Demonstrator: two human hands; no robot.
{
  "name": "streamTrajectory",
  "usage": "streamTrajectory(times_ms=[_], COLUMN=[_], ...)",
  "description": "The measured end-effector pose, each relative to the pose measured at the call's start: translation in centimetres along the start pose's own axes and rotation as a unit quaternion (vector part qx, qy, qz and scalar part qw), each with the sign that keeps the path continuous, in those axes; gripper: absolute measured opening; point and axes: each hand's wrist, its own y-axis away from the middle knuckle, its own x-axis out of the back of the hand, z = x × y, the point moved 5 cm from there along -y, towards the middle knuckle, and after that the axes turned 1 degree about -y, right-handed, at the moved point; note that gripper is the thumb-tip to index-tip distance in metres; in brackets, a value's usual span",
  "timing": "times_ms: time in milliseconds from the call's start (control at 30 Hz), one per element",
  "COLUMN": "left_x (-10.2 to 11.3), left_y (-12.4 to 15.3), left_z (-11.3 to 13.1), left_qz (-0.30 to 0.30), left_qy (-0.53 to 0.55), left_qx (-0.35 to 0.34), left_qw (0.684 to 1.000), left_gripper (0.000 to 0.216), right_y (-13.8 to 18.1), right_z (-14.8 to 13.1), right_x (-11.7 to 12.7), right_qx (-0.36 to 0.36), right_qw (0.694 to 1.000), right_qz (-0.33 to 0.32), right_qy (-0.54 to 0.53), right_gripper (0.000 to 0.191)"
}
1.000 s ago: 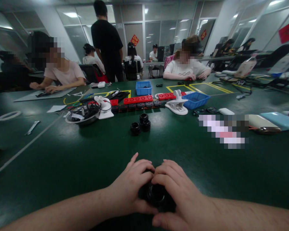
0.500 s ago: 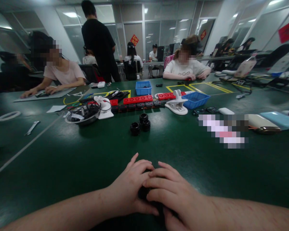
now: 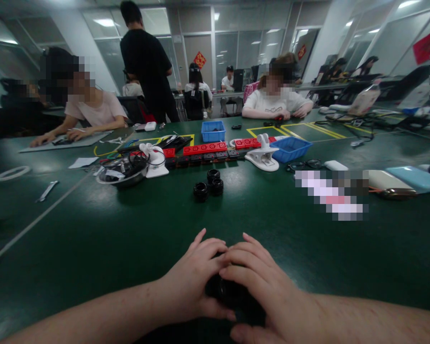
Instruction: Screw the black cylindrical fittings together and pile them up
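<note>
My left hand (image 3: 191,274) and my right hand (image 3: 272,284) come together at the bottom middle, fingers curved around a shiny black round part (image 3: 231,290) with a ring-like rim. Most of that part is hidden under my fingers, so I cannot tell whether it is one piece or several. Each hand has its little finger raised. Beyond my hands on the dark green table (image 3: 136,239) stand three shiny black round parts (image 3: 201,191), grouped close together, with openings in their tops.
Further back lie red and black power strips (image 3: 205,148), white clamp stands (image 3: 262,155), a metal bowl (image 3: 123,174) of cables and blue bins (image 3: 292,149). A wrench (image 3: 48,191) is at the left, a light-blue case (image 3: 415,179) at the right. People sit across the table.
My right hand has shifted slightly right and its fingers have opened a little wider, showing more of the black part's round rim. My left hand stays almost where it was.
</note>
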Motion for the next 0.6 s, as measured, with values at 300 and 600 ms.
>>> streamTrajectory(times_ms=[300, 600], left_x=[0.13, 0.16], left_y=[0.0, -0.12], left_z=[0.07, 0.3], left_qz=[-0.008, -0.009], left_qy=[-0.003, -0.012], left_qx=[0.016, 0.022], left_qw=[1.0, 1.0], left_gripper=[0.056, 0.063], right_y=[-0.28, -0.61], right_z=[0.38, -0.11], right_x=[-0.33, -0.47], right_qx=[-0.035, -0.014], right_qw=[0.998, 0.998], right_qz=[0.044, 0.026], right_qy=[-0.039, -0.055], right_gripper=[0.041, 0.034])
